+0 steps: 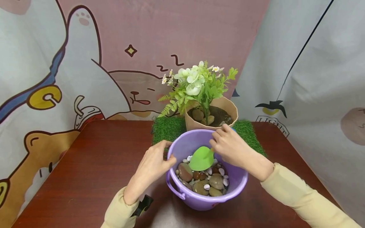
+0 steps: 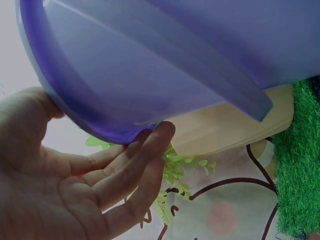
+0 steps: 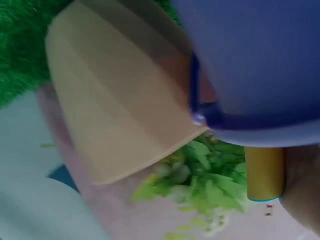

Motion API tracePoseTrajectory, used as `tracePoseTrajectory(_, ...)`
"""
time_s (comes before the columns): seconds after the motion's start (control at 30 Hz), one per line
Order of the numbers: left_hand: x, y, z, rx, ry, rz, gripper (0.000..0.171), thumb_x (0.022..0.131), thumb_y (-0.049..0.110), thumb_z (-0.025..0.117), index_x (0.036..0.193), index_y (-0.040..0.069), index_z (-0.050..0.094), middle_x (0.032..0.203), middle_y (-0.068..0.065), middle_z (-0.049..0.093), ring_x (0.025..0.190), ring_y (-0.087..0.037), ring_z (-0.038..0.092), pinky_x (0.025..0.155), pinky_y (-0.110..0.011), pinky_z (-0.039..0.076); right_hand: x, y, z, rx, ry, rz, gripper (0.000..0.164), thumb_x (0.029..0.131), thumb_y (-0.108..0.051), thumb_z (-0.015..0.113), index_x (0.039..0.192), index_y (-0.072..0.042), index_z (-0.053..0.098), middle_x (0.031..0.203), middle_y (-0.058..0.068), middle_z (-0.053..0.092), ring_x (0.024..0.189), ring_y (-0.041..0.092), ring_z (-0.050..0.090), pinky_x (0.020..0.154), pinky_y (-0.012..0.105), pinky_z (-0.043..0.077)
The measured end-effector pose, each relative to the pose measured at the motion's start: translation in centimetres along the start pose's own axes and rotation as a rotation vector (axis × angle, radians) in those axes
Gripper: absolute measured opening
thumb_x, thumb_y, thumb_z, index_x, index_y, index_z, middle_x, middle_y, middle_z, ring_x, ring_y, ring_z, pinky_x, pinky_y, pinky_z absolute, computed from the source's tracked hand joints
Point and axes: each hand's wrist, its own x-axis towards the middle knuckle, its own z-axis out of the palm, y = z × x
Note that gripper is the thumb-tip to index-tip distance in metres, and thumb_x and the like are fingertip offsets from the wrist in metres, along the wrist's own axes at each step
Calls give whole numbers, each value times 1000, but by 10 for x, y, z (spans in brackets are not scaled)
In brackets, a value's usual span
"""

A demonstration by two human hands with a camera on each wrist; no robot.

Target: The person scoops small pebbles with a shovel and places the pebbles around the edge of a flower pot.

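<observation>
"while the left hand point(image 1: 152, 164) grips the bucket point(image 1: 199, 204) at 9 o'clock, what's the right hand point(image 1: 232, 145) doing?"

"clenched round the shovel point(image 1: 201, 160), near the bucket's 2 o'clock. right wrist view gives the yellow grip point(image 3: 265, 172) with a blue edge at its end."

"and the green blade?"

"leaf-shaped, inside the bucket, slightly off centre toward 11, above the stones point(image 1: 200, 187). can't tell if it touches them."

"left hold, sure?"

"yep, thumb over the rim, fingers along the outside."

"what's in the bucket otherwise?"

"big smooth stones, brown and greyish, with small white pebbles point(image 1: 206, 187) scattered between. bucket's purple, its carry handle point(image 1: 176, 192) hanging at 8."

"surroundings, quick."

"pot point(image 1: 226, 104) just past the bucket at 12, holding white flowers point(image 1: 194, 80) and leaves, brown fill, a few stones. grass mat point(image 1: 171, 128) around its base, on a reddish-brown table point(image 1: 114, 164). cartoon cloth point(image 1: 159, 28) behind, also 12."
</observation>
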Motion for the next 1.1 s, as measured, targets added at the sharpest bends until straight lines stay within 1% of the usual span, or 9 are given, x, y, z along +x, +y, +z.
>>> tracePoseTrajectory(0.07,0,0,0,-1,0,-1,35,71,14,63,105,7,63,92,-6,68,67,-15,62,57,-24,45,-2,4,5,25,-7,10,29,70,-31,73,65,-10,54,65,4,53,66,24,52,69,36,33)
tracePoseTrajectory(0.13,1,0,0,-2,-1,-2,35,71,15,63,105,7,63,92,-6,68,66,-15,62,57,-23,44,-4,5,7,34,-10,10,29,71,-32,72,65,-11,54,65,4,53,66,24,52,68,36,33)
tracePoseTrajectory(0.3,0,0,-1,-3,1,-6,37,71,16,63,106,6,63,91,-6,68,66,-14,63,56,-23,45,-5,3,8,21,-20,6,28,73,-34,70,70,-11,54,67,5,52,66,25,51,70,38,35)
tracePoseTrajectory(0.47,1,1,-1,0,-8,-19,37,71,17,62,107,8,63,92,-4,68,65,-10,61,56,-22,45,-8,2,12,27,-24,7,27,70,-29,73,74,-11,54,68,4,51,69,25,52,75,38,37)
tracePoseTrajectory(0.63,1,0,0,-1,-12,-11,36,71,15,63,106,7,63,91,-5,68,65,-12,60,56,-24,44,-11,3,14,36,-9,0,26,66,-22,75,76,-11,53,69,4,52,71,25,53,75,38,37)
tracePoseTrajectory(0.73,1,0,0,-4,-13,-11,37,71,15,63,106,7,63,91,-5,68,66,-12,60,57,-24,44,-12,5,14,58,-9,-9,24,64,-15,74,77,-12,55,71,3,53,73,25,52,75,38,37)
tracePoseTrajectory(0.83,1,-1,0,-3,-9,-7,37,71,15,63,106,7,63,92,-5,68,66,-11,59,58,-24,44,-13,7,14,88,-11,-11,25,62,-14,74,79,-13,55,72,2,55,73,25,52,75,38,36)
tracePoseTrajectory(0.9,1,-1,0,0,-4,-2,36,70,16,63,106,7,63,91,-4,68,65,-9,58,58,-24,43,-13,7,14,105,-10,-7,26,63,-16,75,79,-13,56,72,1,55,73,24,52,75,38,36)
tracePoseTrajectory(1.1,1,-1,0,-8,-6,1,36,70,15,62,105,7,63,91,-5,68,67,-12,61,59,-24,45,-14,11,13,164,2,-1,27,61,-17,76,79,-15,56,71,-1,55,72,22,52,73,37,33)
